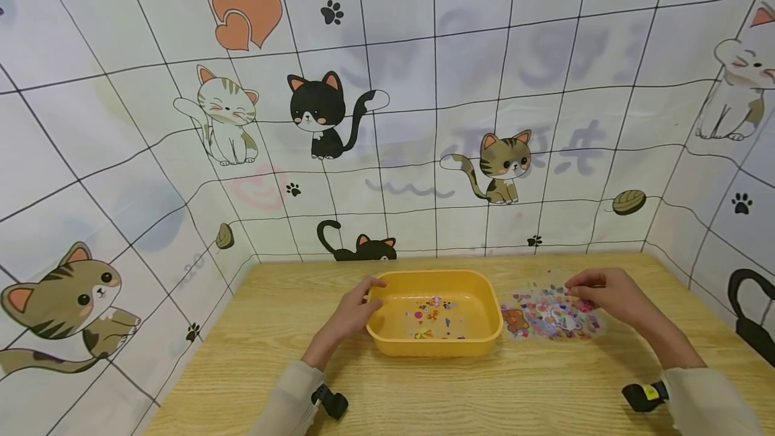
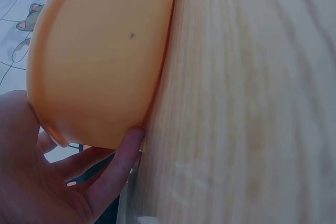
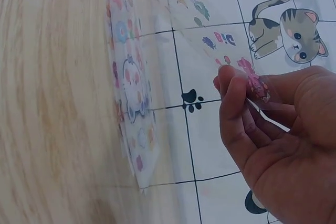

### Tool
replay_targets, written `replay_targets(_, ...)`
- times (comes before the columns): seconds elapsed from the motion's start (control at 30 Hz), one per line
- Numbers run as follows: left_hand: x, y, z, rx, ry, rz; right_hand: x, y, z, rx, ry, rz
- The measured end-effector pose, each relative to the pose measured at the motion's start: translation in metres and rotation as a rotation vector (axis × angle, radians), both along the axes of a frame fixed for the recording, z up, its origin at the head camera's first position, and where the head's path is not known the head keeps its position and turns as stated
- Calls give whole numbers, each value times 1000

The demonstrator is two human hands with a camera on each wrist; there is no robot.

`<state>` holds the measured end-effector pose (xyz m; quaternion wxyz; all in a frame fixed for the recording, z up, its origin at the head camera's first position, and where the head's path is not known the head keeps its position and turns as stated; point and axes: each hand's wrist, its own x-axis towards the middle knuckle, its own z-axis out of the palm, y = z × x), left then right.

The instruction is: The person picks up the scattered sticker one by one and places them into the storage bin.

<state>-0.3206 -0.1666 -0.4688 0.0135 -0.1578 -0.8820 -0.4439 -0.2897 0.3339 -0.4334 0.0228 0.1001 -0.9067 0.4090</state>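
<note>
A yellow plastic basin [image 1: 434, 347] stands on the wooden table, with small colourful stickers [image 1: 431, 315] scattered over its floor. My left hand [image 1: 357, 306] grips the basin's left end. In the left wrist view, its fingers lie against the outer wall of the basin [image 2: 100, 61]. To the basin's right lies a pile of clear sheets with printed stickers [image 1: 554, 315]. Over that pile my right hand [image 1: 611, 293] pinches the edge of a clear sticker sheet [image 3: 223, 38] between thumb and fingers. This sheet is lifted at a slant, and a pink figure shows near the fingertips.
The wooden table [image 1: 290, 328] meets a cat-printed cloth wall [image 1: 412, 153] at the back and both sides. A black strap-like object [image 1: 751, 315] hangs at the far right. Each wrist wears a small black camera.
</note>
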Motion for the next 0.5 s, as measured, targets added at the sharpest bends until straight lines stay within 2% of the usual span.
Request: replay_targets(0.5, 1, -1, 0, -13, 2, -9, 7, -6, 16, -43, 49, 32)
